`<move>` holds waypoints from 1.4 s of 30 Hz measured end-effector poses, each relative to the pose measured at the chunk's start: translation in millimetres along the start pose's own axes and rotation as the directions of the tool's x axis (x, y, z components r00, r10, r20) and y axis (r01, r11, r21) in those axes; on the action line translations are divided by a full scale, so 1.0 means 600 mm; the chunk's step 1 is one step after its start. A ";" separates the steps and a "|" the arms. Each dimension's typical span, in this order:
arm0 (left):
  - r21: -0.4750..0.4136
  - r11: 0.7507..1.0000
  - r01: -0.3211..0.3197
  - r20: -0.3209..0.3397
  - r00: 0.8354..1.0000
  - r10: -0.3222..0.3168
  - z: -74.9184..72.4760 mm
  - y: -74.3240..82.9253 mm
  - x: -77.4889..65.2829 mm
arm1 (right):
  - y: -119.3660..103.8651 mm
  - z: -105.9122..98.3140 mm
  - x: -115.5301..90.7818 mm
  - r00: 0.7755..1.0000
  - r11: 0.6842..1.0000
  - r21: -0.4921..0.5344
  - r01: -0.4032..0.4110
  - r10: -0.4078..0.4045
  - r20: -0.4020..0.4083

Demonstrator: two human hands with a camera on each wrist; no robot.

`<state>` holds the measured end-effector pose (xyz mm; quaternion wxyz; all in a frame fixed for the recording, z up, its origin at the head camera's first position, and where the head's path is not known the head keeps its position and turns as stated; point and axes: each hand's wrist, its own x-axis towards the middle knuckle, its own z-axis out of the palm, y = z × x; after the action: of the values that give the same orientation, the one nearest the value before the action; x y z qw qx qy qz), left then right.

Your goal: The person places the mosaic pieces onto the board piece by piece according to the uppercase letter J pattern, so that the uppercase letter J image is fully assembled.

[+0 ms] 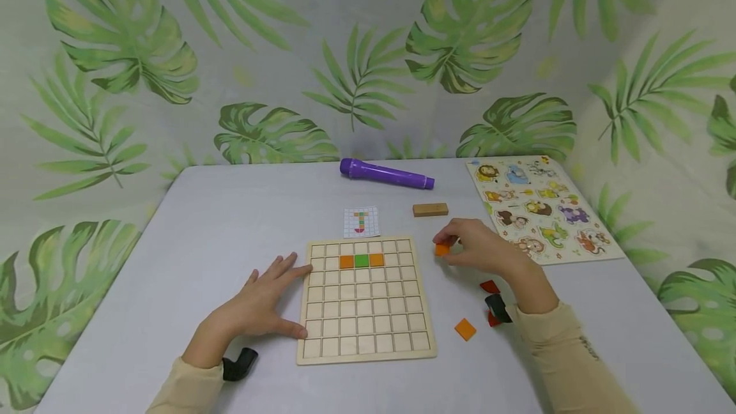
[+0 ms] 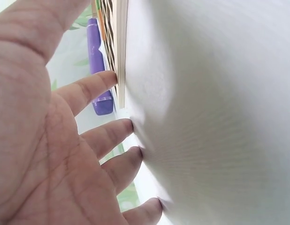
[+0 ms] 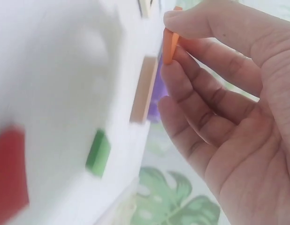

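We pinch an orange tile between the thumb and fingertips of our right hand, near the right edge of the wooden grid board. Our left hand lies spread, gripping nothing, with its thumb and index finger touching the board's left edge. Behind the board lie a pattern card and, farther back, a purple microphone.

Pale cream fabric is worn on both arms, seen in the left sleeve and the right sleeve, the latter marked by small dark lettering. A rounded black left device is matched by a black right device at the opposite wrist.
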<state>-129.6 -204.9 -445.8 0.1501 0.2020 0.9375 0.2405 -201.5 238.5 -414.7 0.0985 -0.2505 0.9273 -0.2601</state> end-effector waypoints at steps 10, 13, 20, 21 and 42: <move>0.030 0.999 0.013 -0.009 1.000 -0.013 0.001 0.002 0.000 | -0.045 0.030 0.044 0.996 0.997 -0.009 0.081 -0.080 0.033; 0.041 0.999 0.019 -0.009 1.000 -0.019 0.001 0.001 0.000 | -0.060 0.037 0.055 0.993 0.994 -0.008 0.113 -0.112 0.038; 0.063 0.998 0.023 -0.010 1.000 -0.022 0.004 0.000 0.002 | -0.090 0.051 0.073 0.991 0.993 0.019 0.113 -0.114 0.076; 0.063 0.998 0.022 -0.009 1.000 -0.022 0.003 0.000 0.003 | -0.094 0.053 0.076 0.990 0.994 0.026 0.110 -0.112 0.082; 0.080 0.997 0.021 -0.009 1.000 -0.020 0.001 0.002 0.004 | -0.142 0.101 0.118 0.966 0.979 0.012 0.204 -0.204 0.159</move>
<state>-131.1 -202.6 -446.5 0.1406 0.1972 0.9490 0.2020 -207.8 112.9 -424.3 0.1443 -0.3647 0.8864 -0.2461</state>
